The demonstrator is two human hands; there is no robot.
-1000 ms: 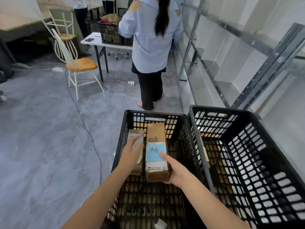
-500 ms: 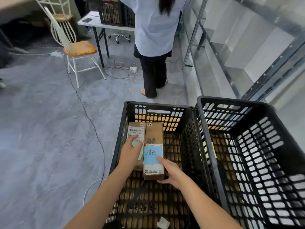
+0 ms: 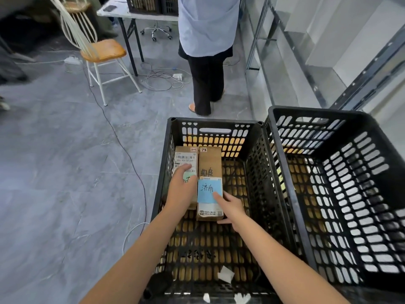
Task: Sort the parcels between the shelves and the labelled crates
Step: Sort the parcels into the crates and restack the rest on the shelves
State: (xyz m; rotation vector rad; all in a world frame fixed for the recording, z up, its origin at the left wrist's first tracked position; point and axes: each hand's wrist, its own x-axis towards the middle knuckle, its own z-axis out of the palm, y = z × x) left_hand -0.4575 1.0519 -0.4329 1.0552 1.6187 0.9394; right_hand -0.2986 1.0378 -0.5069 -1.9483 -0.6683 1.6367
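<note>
Two brown parcels lie side by side at the far left of the left black crate (image 3: 210, 122). The left parcel (image 3: 185, 157) carries a white shipping label and a green sticker. My left hand (image 3: 180, 194) lies over its near half and holds it, fingers across the label. The right parcel (image 3: 209, 163) has a blue handwritten sticker. My right hand (image 3: 232, 208) holds its near right end, index finger on the blue sticker and thumb at the end face.
A second black crate (image 3: 306, 110) stands against the first on the right. Metal shelves (image 3: 285, 51) run along the right wall. A person (image 3: 206, 29) stands just beyond the crates. A chair (image 3: 103, 50) and floor cables (image 3: 122, 145) are to the left. Paper scraps (image 3: 225, 274) lie in the left crate.
Both parcels have gone lower into the left crate with my hands still on them. My head has tipped down, so the crates sit higher in view.
</note>
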